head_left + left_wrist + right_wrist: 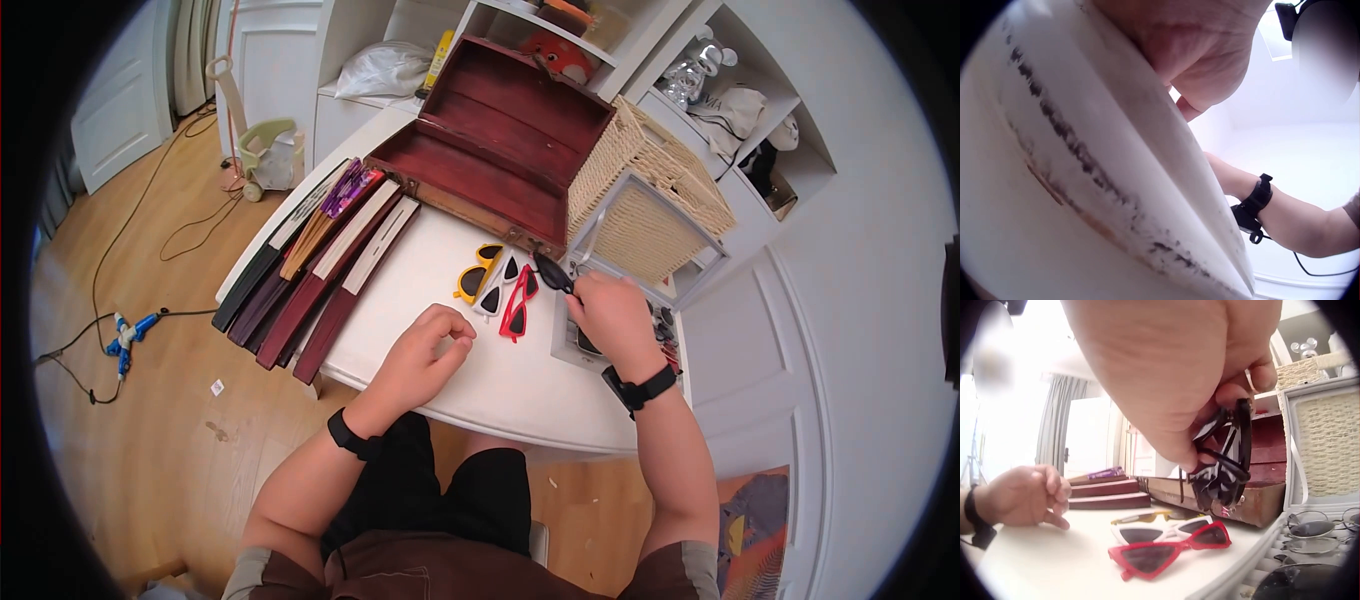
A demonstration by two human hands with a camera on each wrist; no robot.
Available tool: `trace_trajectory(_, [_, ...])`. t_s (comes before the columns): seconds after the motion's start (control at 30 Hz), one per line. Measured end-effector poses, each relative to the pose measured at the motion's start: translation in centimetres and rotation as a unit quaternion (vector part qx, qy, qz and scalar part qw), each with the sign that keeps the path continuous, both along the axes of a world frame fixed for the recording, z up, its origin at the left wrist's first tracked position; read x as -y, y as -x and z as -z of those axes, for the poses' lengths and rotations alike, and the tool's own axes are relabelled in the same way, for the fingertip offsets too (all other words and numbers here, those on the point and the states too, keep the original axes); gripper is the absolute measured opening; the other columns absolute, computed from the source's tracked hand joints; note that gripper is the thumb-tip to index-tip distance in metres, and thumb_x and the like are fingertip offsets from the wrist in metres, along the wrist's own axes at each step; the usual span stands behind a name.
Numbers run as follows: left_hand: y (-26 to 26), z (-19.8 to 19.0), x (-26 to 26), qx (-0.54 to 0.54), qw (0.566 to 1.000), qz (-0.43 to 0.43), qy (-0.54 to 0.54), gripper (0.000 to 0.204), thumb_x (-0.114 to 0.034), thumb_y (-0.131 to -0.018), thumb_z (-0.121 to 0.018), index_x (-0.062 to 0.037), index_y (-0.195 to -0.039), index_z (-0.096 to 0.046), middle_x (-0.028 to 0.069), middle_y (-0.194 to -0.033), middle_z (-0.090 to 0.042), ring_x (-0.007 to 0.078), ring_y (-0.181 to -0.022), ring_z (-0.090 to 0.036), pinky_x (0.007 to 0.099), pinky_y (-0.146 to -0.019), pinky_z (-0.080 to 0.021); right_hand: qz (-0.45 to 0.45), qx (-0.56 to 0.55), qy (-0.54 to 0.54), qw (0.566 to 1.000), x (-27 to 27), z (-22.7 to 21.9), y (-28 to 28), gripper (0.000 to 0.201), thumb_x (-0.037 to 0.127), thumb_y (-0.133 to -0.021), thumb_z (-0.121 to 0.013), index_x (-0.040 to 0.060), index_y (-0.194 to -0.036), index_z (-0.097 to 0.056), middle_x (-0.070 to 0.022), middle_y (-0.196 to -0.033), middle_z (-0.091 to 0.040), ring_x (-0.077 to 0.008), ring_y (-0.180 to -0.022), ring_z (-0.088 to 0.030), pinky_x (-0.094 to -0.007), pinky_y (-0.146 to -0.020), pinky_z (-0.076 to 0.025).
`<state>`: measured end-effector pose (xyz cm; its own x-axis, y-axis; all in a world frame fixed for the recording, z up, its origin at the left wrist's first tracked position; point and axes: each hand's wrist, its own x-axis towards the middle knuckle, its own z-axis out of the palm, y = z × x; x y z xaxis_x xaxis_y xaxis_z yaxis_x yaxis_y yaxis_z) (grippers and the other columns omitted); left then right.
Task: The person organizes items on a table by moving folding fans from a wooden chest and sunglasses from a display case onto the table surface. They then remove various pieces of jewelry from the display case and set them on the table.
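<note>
Head view: your right hand (615,315) is over the right side of the white table (490,385), back of hand up, pinching black sunglasses (553,273). They're just right of the row of yellow sunglasses (481,270), white sunglasses (497,288) and red sunglasses (518,303), near the open compartment case (570,342). Step in hand looks like moving this pair between case and row; which way, can't tell. Next move probably calls for lining them up over a free spot and lowering gently, without brushing the red pair. Your left hand (430,345) is at the near edge, fingers loosely curled, holding nothing.

Left wrist view: heel of your left hand shows above the table edge; fingers mostly hidden, so grip can't be told from here. Your right forearm reaches across on the right.

Right wrist view: your right hand points down from above, thumb and fingertips clasping the black sunglasses, which hang clear of the table beyond the red pair. Case with more glasses lies right, left hand well apart on the left.
</note>
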<state>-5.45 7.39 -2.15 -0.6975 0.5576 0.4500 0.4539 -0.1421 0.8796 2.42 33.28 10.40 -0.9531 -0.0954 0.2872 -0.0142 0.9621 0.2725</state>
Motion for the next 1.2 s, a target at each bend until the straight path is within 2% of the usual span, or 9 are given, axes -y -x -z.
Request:
trace_trajectory(0.13, [-0.1, -0.4, 0.3, -0.007, 0.999, 0.025, 0.028, 0.012, -0.01, -0.098, -0.061, 0.0012, -0.103, -0.065, 0.0125, -0.105, -0.064, 0.0265, -0.101, -0.064, 0.0351, -0.094, -0.05, 0.034, -0.016, -0.124, 0.992, 0.3, 1.9, 0.9, 0.007, 0.014, -0.085, -0.067, 0.0096, -0.082, -0.071, -0.007, -0.085, -0.07, -0.0256, -0.084, -0.069, -0.0406, -0.075, -0.048])
trace_trajectory(0.4, [-0.1, -0.9, 0.5, -0.008, 0.998, 0.035, 0.061, 0.015, -0.014, -0.098, -0.063, 0.0004, -0.1, -0.067, 0.012, -0.102, -0.065, 0.027, -0.096, -0.066, 0.0345, -0.086, -0.052, 0.126, 0.027, -0.211, 0.969, 2.0, 4.7, 2.6, 0.014, 0.013, -0.087, -0.063, 0.0122, -0.084, -0.077, -0.0067, -0.084, -0.074, -0.0234, -0.088, -0.07, -0.0402, -0.078, -0.046])
trace_trajectory(0.57, [0.1, -0.4, 0.3, -0.028, 0.997, 0.048, 0.048, 0.015, -0.015, -0.098, -0.062, -0.0003, -0.099, -0.066, 0.0124, -0.1, -0.066, 0.028, -0.096, -0.066, 0.0357, -0.082, -0.053, 0.154, 0.06, -0.233, 0.958, 3.0, 6.0, 3.6, 0.016, 0.013, -0.088, -0.063, 0.0155, -0.082, -0.078, -0.0052, -0.084, -0.075, -0.0225, -0.088, -0.071, -0.0391, -0.08, -0.044])
trace_trajectory(0.63, [0.0, -0.6, 0.3, -0.018, 0.999, 0.029, 0.038, 0.017, -0.015, -0.094, -0.065, 0.0007, -0.095, -0.069, 0.0154, -0.095, -0.068, 0.033, -0.093, -0.066, 0.0421, -0.081, -0.053, 0.171, 0.076, -0.237, 0.953, 3.6, 6.3, 4.3, 0.017, 0.014, -0.089, -0.063, 0.0161, -0.083, -0.079, -0.0053, -0.086, -0.076, -0.0227, -0.088, -0.071, -0.0393, -0.082, -0.043])
trace_trajectory(0.67, [0.0, -0.6, 0.1, -0.022, 0.999, 0.036, 0.035, 0.017, -0.015, -0.094, -0.065, 0.0007, -0.095, -0.069, 0.0154, -0.095, -0.068, 0.033, -0.093, -0.066, 0.0421, -0.081, -0.053, 0.181, 0.087, -0.216, 0.956, 3.9, 6.3, 4.6, 0.014, 0.015, -0.088, -0.065, 0.0153, -0.086, -0.078, -0.0064, -0.087, -0.077, -0.0234, -0.089, -0.072, -0.0389, -0.086, -0.044])
trace_trajectory(0.8, [0.1, -0.5, 0.0, -0.024, 0.998, 0.032, 0.041, 0.015, -0.014, -0.092, -0.066, 0.0005, -0.092, -0.07, 0.0151, -0.091, -0.069, 0.0343, -0.088, -0.066, 0.043, -0.08, -0.053, 0.202, 0.118, -0.222, 0.946, 5.1, 6.8, 5.8, 0.013, 0.015, -0.087, -0.068, 0.0157, -0.081, -0.079, -0.0038, -0.08, -0.077, -0.0226, -0.085, -0.072, -0.0385, -0.087, -0.042])
trace_trajectory(1.07, [0.4, -0.2, 0.0, -0.037, 0.998, 0.046, 0.03, 0.013, -0.015, -0.092, -0.067, -0.0025, -0.088, -0.07, 0.0122, -0.088, -0.069, 0.0324, -0.083, -0.066, 0.0434, -0.082, -0.05, 0.216, 0.18, -0.234, 0.931, 5.9, 6.9, 6.7, 0.013, 0.014, -0.087, -0.067, 0.0157, -0.083, -0.08, -0.004, -0.082, -0.077, -0.0221, -0.087, -0.072, -0.0394, -0.089, -0.04])
trace_trajectory(1.13, [0.5, -0.3, 0.1, -0.073, 0.996, 0.048, 0.021, 0.014, -0.012, -0.091, -0.067, 0.0018, -0.089, -0.067, 0.0158, -0.09, -0.069, 0.0344, -0.086, -0.067, 0.0417, -0.075, -0.053, 0.211, 0.191, -0.221, 0.933, 5.9, 7.0, 6.2, 0.013, 0.014, -0.087, -0.067, 0.0155, -0.084, -0.08, -0.0042, -0.083, -0.077, -0.0221, -0.088, -0.071, -0.04, -0.089, -0.039])
trace_trajectory(1.2, [0.6, -0.3, 0.2, -0.08, 0.995, 0.054, 0.021, 0.013, -0.011, -0.091, -0.067, 0.0015, -0.088, -0.067, 0.0157, -0.09, -0.069, 0.0353, -0.085, -0.066, 0.0426, -0.078, -0.052, 0.212, 0.184, -0.217, 0.935, 5.7, 7.4, 5.9, 0.015, 0.015, -0.089, -0.066, 0.0161, -0.084, -0.08, -0.004, -0.083, -0.077, -0.0221, -0.087, -0.071, -0.0398, -0.089, -0.038])
